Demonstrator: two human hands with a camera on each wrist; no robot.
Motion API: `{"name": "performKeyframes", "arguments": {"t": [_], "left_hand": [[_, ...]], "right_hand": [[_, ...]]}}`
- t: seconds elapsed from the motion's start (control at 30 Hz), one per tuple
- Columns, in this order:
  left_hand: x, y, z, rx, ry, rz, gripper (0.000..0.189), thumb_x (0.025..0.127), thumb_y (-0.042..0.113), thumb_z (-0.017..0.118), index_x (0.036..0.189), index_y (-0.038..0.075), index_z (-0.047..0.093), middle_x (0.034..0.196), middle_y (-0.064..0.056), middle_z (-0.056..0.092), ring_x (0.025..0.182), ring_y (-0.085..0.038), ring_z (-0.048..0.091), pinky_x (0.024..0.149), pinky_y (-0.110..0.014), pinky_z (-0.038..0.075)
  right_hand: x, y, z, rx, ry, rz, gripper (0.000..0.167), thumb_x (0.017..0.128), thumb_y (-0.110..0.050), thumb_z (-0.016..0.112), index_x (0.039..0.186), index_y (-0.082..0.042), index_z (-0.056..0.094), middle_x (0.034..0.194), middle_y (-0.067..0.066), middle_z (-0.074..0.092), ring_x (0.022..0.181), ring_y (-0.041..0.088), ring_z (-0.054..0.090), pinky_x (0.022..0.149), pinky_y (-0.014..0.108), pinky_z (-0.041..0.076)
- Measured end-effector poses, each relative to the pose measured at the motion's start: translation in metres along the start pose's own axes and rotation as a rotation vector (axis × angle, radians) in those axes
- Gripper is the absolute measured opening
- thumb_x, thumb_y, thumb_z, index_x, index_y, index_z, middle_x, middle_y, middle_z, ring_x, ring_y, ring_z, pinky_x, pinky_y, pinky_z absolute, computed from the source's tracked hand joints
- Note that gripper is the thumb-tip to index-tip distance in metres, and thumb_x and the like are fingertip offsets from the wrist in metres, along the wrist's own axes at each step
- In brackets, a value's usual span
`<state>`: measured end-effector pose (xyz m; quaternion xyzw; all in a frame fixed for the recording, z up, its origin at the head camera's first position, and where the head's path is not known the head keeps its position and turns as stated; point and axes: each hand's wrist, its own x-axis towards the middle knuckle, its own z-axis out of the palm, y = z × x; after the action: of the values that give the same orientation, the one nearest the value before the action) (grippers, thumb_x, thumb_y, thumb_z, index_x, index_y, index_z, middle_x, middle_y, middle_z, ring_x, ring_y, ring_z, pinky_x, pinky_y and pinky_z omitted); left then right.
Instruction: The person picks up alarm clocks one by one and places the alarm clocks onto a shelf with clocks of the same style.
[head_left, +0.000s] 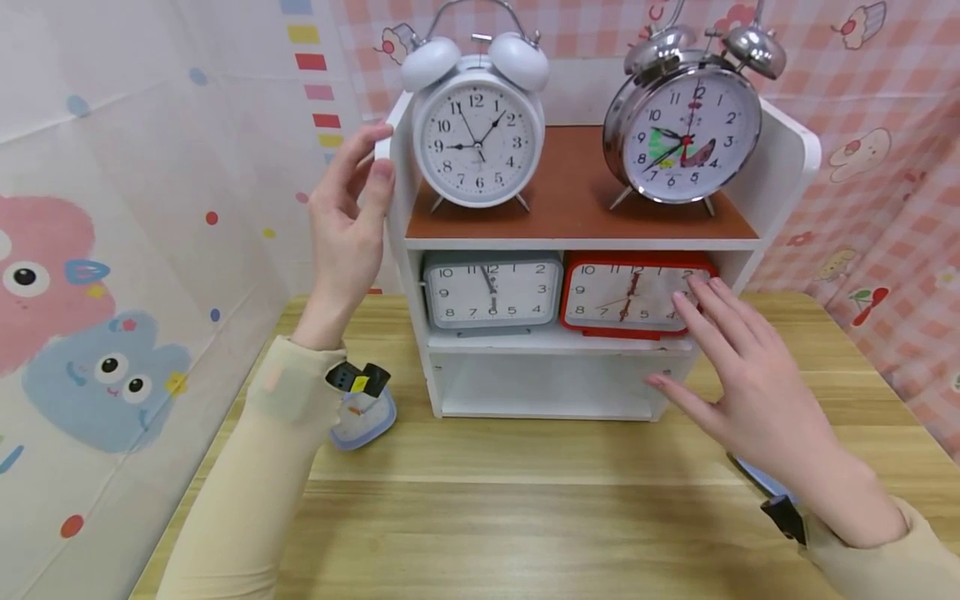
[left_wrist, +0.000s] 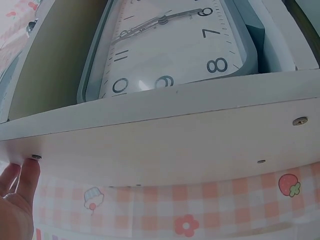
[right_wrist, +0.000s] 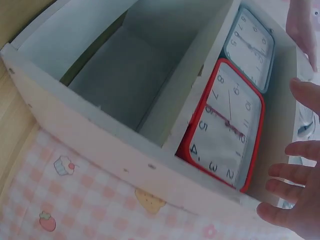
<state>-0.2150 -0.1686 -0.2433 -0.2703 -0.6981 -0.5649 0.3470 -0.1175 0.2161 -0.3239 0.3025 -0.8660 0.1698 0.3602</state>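
A small white shelf unit (head_left: 547, 383) with a brown top board stands on the table. My left hand (head_left: 348, 221) is at its upper left side panel, fingertips and thumb right at the panel's edge. In the left wrist view, the fingers (left_wrist: 29, 180) reach the outer face of that panel. My right hand (head_left: 750, 387) is spread in front of the unit's right side, fingertips overlapping the red desk clock (head_left: 592, 292); nothing is in it. A grey desk clock (head_left: 525, 292) stands left of the red one. On top are a white twin-bell alarm clock (head_left: 480, 179) and a silver one (head_left: 731, 167).
The unit's lowest compartment (head_left: 543, 383) holds nothing visible. A small light-blue-rimmed dish (head_left: 363, 425) sits on the wooden table (head_left: 525, 517), partly behind the left wrist. A blue-edged flat thing (head_left: 761, 477) shows beside the right wrist. Patterned cloth (head_left: 892, 233) hangs behind.
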Motion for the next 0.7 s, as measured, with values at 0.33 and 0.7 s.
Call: {"name": "performKeyframes", "arguments": {"t": [0.33, 0.7], "left_hand": [[0.000, 0.000, 0.001, -0.019, 0.012, -0.010, 0.036, 0.108, 0.005, 0.051, 0.143, 0.001, 0.058, 0.149, -0.014, 0.061, 0.133, -0.024, 0.065, 0.112, -0.031, 0.057], [0.000, 0.001, 0.001, -0.019, 0.012, -0.010, 0.037, 0.108, 0.005, 0.051, 0.143, 0.001, 0.057, 0.150, -0.013, 0.061, 0.134, -0.024, 0.065, 0.112, -0.031, 0.057]], "right_hand": [[-0.020, 0.016, -0.016, -0.025, -0.017, 0.048, 0.092, 0.100, -0.075, 0.044, 0.151, 0.001, 0.054, 0.156, 0.029, 0.052, 0.150, 0.047, 0.045, 0.137, 0.031, 0.020], [-0.046, 0.046, -0.026, -0.036, -0.106, 0.157, 0.100, 0.095, -0.080, 0.047, 0.155, 0.000, 0.048, 0.160, 0.031, 0.047, 0.155, 0.048, 0.038, 0.138, 0.043, 0.020]]}}
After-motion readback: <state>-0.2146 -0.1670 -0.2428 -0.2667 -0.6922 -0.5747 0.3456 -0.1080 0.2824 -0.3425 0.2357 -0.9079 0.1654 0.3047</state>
